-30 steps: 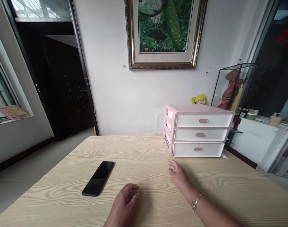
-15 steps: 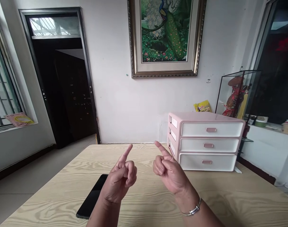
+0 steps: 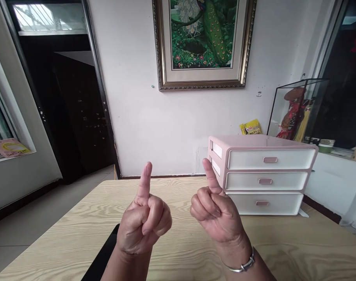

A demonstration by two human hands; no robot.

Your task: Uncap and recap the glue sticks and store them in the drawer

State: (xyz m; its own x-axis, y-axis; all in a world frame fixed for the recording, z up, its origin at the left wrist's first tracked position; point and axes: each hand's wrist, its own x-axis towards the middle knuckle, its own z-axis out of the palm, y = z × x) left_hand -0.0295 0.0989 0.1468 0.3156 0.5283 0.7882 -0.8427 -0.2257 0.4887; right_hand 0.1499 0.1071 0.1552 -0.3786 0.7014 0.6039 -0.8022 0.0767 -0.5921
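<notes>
My left hand [image 3: 145, 218] is raised above the wooden table [image 3: 178, 249], its index finger pointing up and the other fingers curled into the palm. Level with it, my right hand [image 3: 217, 214] makes the same shape, the thumb folded over the bent fingers. Neither holds anything visible, and a gap separates them. A silver bangle [image 3: 242, 268] circles my right wrist. Partly hidden behind my left forearm lies a black phone [image 3: 103, 253]. My right index fingertip overlaps the left side of a pink and white drawer unit [image 3: 271, 171] in view; whether they touch I cannot tell.
A yellow packet [image 3: 251, 127] shows behind the drawer unit, near a glass case [image 3: 295, 113] with a figure inside. A framed peacock picture [image 3: 203, 84] hangs on the wall. At left are a dark doorway [image 3: 69, 109] and a pink packet [image 3: 9, 147] on the windowsill.
Both index fingers have swung from slanting inward to nearly upright, and the hands look larger and closer. The view has shifted slightly, and my left arm covers more of the phone.
</notes>
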